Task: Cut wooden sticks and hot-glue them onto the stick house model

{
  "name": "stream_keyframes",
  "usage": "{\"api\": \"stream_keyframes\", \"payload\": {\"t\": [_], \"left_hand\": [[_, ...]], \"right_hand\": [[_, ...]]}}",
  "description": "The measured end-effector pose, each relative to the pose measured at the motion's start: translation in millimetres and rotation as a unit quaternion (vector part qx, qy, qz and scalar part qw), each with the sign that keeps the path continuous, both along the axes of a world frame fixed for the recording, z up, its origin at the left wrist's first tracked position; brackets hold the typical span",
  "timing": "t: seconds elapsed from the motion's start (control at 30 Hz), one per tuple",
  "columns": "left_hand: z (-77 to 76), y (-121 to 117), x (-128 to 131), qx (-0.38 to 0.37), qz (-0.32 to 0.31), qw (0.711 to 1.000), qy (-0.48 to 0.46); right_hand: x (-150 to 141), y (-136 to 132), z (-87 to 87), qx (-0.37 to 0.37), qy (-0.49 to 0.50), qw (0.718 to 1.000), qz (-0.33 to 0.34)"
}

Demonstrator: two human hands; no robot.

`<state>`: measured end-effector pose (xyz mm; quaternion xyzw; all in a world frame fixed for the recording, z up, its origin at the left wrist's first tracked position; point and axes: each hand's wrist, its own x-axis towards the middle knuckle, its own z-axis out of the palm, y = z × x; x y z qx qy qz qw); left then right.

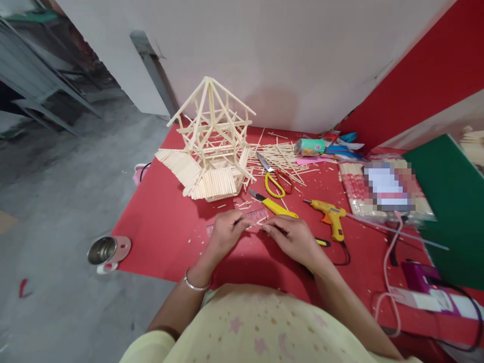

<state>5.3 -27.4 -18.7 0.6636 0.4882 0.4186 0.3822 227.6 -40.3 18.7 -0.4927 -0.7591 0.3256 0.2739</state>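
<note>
Close to my body, my left hand and my right hand pinch a short wooden stick between thumbs and fingertips. A pink transparent ruler lies under and beside the left hand. Just past the right hand rests a yellow utility knife, partly covered by that hand. Farther back stands a model house frame of thin wooden sticks, with a pointed roof skeleton and slatted panels around its lower part.
Scissors with yellow and red handles lie beside loose sticks. A yellow glue gun sits at right, near a phone on bagged sticks. A steel-lined mug stands at the left table edge; a power strip is at far right.
</note>
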Motion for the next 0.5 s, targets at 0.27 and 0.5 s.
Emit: {"api": "stream_keyframes", "payload": {"t": [0.27,0.5], "left_hand": [[1.8,1,-5,0.015,0.000,1.000,-0.027],[3.0,9,22,-0.221,0.073,0.908,-0.349]], "right_hand": [[-14,7,-6.1,-0.116,0.201,0.962,-0.145],[-61,31,-12.7,-0.206,0.381,0.889,-0.150]]}}
